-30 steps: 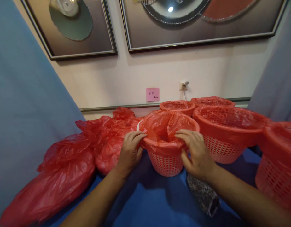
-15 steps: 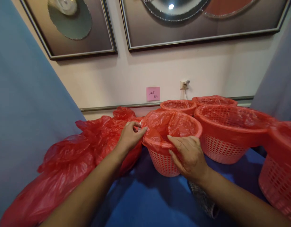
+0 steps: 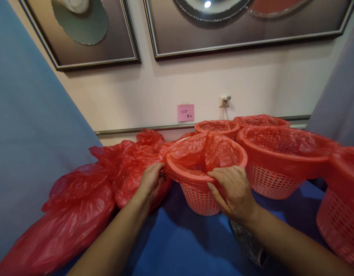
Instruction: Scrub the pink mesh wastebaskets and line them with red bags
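Observation:
A red mesh basket [image 3: 201,197] stands on the blue table in front of me, lined with a red plastic bag [image 3: 205,151] folded over its rim. My left hand [image 3: 149,184] is at the basket's left side, fingers curled on the bag's edge below the rim. My right hand [image 3: 232,191] lies over the near right rim, fingers bent and pressing the bag against it.
A heap of red plastic bags [image 3: 79,199] lies to the left. Several more lined red baskets [image 3: 280,161] stand to the right and behind. A dark patterned cloth [image 3: 247,241] lies under my right wrist. Blue panels flank the table [image 3: 182,245]; a wall is behind.
My left hand has dropped from the top of the rim to below it on the left side, pulling the bag down. My right hand has shifted slightly along the near rim.

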Motion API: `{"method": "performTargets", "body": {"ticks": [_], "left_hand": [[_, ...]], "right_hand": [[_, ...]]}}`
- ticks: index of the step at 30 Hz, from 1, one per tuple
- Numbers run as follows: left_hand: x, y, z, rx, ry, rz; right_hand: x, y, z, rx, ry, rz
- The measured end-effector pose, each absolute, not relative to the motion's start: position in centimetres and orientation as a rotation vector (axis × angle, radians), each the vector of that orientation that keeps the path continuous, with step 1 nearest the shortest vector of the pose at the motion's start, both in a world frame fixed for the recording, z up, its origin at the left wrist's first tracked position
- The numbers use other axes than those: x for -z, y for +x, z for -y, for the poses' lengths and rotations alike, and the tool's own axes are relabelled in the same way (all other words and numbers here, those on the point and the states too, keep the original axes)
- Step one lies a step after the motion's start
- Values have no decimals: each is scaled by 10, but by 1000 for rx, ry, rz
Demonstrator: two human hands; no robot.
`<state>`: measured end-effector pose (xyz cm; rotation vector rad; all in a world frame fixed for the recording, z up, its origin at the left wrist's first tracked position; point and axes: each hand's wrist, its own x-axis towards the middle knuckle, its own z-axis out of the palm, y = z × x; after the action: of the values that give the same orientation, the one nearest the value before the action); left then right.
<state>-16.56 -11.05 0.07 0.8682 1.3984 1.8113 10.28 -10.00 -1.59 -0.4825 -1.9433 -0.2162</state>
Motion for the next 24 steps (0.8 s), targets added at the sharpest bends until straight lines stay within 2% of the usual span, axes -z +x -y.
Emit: {"method": "performTargets", "body": {"ticks": [9, 16, 24], "left_hand": [[-20, -162, 117, -1911, 1116, -1493], [-38, -152, 130, -1758, 1357, -1643], [-30, -149, 131, -1927, 792, -1267]], "right_hand": [[20, 135, 65, 16, -381, 1899], [24, 139, 54, -72, -369, 1880], [25, 140, 57, -42, -389, 1873]]}}
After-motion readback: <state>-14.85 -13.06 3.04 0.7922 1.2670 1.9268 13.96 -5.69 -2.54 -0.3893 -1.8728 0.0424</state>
